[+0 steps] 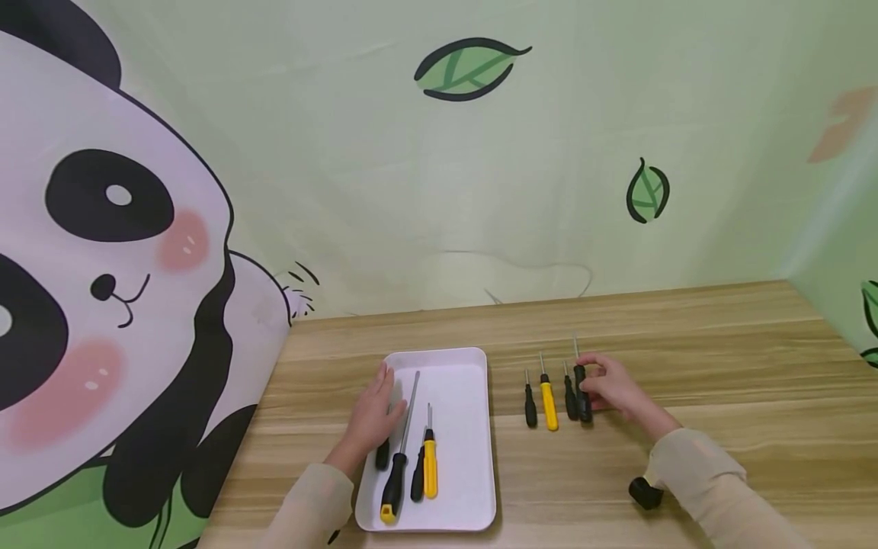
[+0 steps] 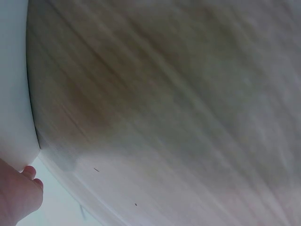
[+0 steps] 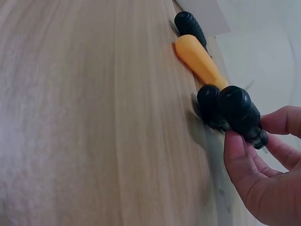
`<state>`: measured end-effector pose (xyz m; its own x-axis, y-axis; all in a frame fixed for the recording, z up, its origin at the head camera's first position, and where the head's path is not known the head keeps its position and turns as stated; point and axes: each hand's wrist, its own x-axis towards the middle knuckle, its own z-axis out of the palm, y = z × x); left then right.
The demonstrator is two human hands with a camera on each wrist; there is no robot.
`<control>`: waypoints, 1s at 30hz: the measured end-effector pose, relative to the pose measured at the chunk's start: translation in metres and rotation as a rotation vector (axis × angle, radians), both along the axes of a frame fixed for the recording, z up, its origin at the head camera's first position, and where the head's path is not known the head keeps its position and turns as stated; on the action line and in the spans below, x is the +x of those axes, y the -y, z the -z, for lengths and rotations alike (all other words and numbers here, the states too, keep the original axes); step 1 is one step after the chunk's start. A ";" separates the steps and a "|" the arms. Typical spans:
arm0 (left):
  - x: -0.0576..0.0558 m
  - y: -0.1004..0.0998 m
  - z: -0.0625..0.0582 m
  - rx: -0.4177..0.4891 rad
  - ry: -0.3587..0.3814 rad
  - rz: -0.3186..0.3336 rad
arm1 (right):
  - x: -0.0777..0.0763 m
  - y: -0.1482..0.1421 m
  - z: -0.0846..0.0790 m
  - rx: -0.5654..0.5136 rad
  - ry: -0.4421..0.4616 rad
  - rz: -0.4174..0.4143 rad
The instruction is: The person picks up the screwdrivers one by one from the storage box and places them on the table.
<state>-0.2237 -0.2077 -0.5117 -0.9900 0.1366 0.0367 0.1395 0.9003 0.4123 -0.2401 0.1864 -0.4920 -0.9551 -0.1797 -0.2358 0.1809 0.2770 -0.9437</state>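
Note:
My right hand (image 1: 613, 385) pinches a black-handled screwdriver (image 3: 235, 106) between thumb and fingers, its thin shaft pointing to the back of the table. This is the right end of a row; beside it lie a small black screwdriver (image 1: 571, 398), a yellow one (image 1: 549, 404) and another black one (image 1: 530, 408). My left hand (image 1: 373, 415) rests over the left rim of a white tray (image 1: 465, 435), fingers extended. Inside the tray are a long black screwdriver with a yellow butt (image 1: 394, 488), a yellow one (image 1: 430, 469), a small black one (image 1: 418, 484) and a black handle (image 1: 382, 455) partly hidden by my left hand.
A black rounded tool head (image 1: 645, 493) on a pale handle lies on the wooden table (image 1: 754, 366), partly hidden by my right sleeve. Behind the table hangs a green backdrop (image 1: 343, 191) with a panda and leaves.

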 end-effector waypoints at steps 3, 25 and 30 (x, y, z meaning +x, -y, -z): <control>0.001 -0.001 -0.001 0.005 -0.016 0.003 | -0.001 -0.002 0.003 0.021 0.008 -0.004; 0.000 0.000 0.002 -0.019 0.005 -0.011 | 0.001 -0.003 0.003 0.108 0.055 0.009; 0.000 0.001 0.002 -0.018 0.003 -0.010 | 0.001 0.000 0.001 0.137 0.090 0.029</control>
<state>-0.2241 -0.2083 -0.5137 -0.9914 0.1269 0.0310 0.1288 0.9091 0.3962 -0.2388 0.1868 -0.4927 -0.9334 -0.1121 -0.3409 0.2727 0.3956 -0.8770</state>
